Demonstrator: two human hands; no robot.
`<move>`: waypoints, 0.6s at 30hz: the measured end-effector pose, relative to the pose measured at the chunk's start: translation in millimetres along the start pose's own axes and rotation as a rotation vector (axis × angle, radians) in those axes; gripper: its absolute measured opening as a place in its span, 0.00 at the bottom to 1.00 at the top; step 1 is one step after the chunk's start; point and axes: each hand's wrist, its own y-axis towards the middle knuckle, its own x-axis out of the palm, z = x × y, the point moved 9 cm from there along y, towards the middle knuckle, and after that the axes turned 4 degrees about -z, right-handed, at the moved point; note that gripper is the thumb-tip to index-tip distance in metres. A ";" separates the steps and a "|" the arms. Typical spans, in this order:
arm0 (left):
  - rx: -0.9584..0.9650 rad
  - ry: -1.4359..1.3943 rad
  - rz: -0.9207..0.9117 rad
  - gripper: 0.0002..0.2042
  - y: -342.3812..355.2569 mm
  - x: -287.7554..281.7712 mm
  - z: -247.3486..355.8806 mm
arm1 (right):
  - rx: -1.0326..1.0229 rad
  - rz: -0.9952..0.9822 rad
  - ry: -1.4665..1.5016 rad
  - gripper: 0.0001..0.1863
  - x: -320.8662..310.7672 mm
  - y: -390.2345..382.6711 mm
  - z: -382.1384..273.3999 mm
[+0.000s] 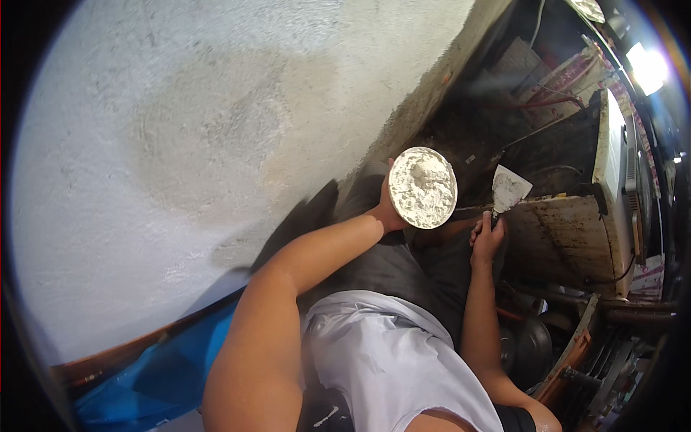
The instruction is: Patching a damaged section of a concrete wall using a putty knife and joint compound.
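Note:
A round container of white, lumpy paste (pixel 423 189) is held up by my left hand (pixel 389 209), whose fingers wrap round its side and are mostly hidden behind it. To the right, my right hand (pixel 488 239) is closed round the dark handle of a putty knife (pixel 511 189). The knife's wide blade points up and is coated with white paste. Blade and container are apart. On the left rises a pale plastered wall (pixel 216 144) with a greyish, darker patch in its middle; neither hand touches it.
A stained, box-shaped white appliance (pixel 576 230) stands at the right. Below it are dark pots (pixel 529 342) and a metal-and-wood frame (pixel 576 353). Blue sheeting (pixel 165 374) lies at the lower left along the wall's foot. A bright lamp (pixel 646 68) shines at the upper right.

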 end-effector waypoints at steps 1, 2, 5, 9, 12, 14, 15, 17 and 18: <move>0.035 -0.145 -0.121 0.42 9.6 9.6 1.8 | -0.013 0.018 0.008 0.12 -6.4 10.7 -6.5; 0.053 -0.295 -0.239 0.41 18.9 18.9 -0.3 | 0.009 0.009 -0.060 0.12 -12.0 20.9 -4.2; 0.186 -0.134 0.103 0.41 50.9 7.5 3.8 | 0.022 0.050 -0.131 0.13 -28.6 65.3 1.6; 0.338 -0.098 0.048 0.38 82.0 0.4 -6.6 | -0.028 -0.027 -0.202 0.12 -41.5 94.0 -4.5; 0.304 -0.155 -0.043 0.38 92.5 -9.2 -11.0 | -0.027 0.017 -0.115 0.13 -42.6 92.7 -5.1; 0.284 -0.153 -0.107 0.37 97.2 -10.8 -5.3 | -0.025 0.009 -0.136 0.12 -40.0 91.5 -16.2; 0.287 -0.143 -0.001 0.36 98.8 -21.9 -2.1 | -0.027 -0.008 -0.157 0.11 -37.5 92.8 -21.2; 0.273 -0.174 0.078 0.33 94.6 -29.1 1.2 | 0.012 -0.047 0.026 0.09 -35.4 87.2 -14.6; 0.268 -0.174 0.078 0.33 99.2 -33.3 2.6 | 0.047 -0.090 0.208 0.07 -31.8 85.5 -11.6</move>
